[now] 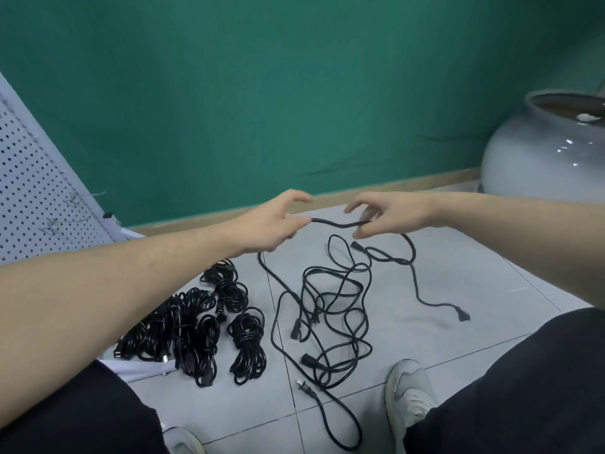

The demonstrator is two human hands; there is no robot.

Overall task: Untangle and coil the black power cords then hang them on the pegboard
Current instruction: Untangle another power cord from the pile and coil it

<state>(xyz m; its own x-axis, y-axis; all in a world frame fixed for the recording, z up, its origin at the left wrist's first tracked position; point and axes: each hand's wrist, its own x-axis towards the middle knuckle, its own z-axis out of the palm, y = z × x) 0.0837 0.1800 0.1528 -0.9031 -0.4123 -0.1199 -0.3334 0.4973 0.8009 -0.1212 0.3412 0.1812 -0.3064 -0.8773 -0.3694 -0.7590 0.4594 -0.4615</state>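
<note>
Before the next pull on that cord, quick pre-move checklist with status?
1. Left hand gripping the held cord: ok.
2. Right hand fingers closed on it: cannot tell, blurred.
3. Held cord free of the loose tangle: not ok, it runs down into it.
4. Coiled bundles apart from the tangle: ok.
5. Pegboard hooks free: ok.
6. Shoe off the cords: ok.
</note>
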